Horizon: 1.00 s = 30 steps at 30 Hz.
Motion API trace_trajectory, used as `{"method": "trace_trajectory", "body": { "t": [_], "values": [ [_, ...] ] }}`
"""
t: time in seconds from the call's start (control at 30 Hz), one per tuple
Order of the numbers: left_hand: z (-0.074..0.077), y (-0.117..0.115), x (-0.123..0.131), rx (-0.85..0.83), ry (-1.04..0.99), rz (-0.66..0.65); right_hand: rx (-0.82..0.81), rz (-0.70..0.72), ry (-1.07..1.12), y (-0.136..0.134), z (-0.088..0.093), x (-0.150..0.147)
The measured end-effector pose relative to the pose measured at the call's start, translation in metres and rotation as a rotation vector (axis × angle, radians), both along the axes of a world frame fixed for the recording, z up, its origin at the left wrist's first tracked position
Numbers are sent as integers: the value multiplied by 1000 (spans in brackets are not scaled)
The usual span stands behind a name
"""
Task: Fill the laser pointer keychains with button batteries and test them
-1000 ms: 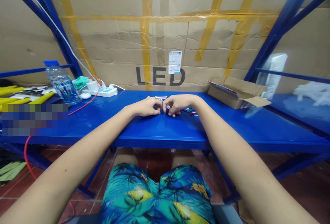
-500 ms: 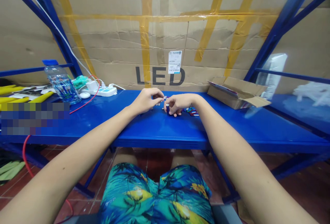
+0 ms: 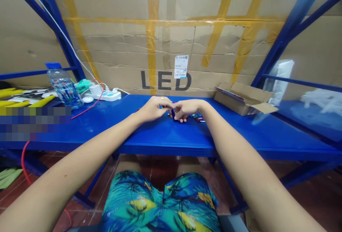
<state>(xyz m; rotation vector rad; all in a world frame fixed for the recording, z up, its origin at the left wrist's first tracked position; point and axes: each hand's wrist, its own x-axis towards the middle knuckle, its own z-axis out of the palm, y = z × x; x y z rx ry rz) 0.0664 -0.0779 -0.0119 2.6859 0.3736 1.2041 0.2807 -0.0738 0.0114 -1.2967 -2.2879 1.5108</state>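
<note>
My right hand (image 3: 187,109) is closed around a small dark blue cylinder (image 3: 173,114), held upright just above the blue table (image 3: 171,136). My left hand (image 3: 157,108) reaches over from the left, its fingers and thumb drawn together at the cylinder's top end. Whether a small part sits between those left fingertips is hidden. Behind and to the right of my right hand lie several coloured metal clips (image 3: 198,118) that look like carabiners, partly covered by the hand.
An open cardboard box (image 3: 240,98) stands at the right. On the left are a plastic bottle (image 3: 64,88), a white power strip (image 3: 108,95), a red cable (image 3: 89,108) and yellow-handled tools (image 3: 42,100). A large cardboard sheet (image 3: 120,47) rises behind the table.
My left hand has moved right, from small shiny parts on the table to the top of the cylinder. My right hand keeps its hold in nearly the same place.
</note>
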Motion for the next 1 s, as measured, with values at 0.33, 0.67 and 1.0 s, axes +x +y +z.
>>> {"method": "trace_trajectory", "body": {
  "t": [0.33,0.67,1.0],
  "values": [
    [0,-2,1,56,21,31,6,-5,-9,1,-1,0],
    [0,1,-2,66,68,177,104,46,-78,1,2,-2],
    [-13,14,-2,195,596,316,143,87,-152,-1,4,-6]
  ]
}}
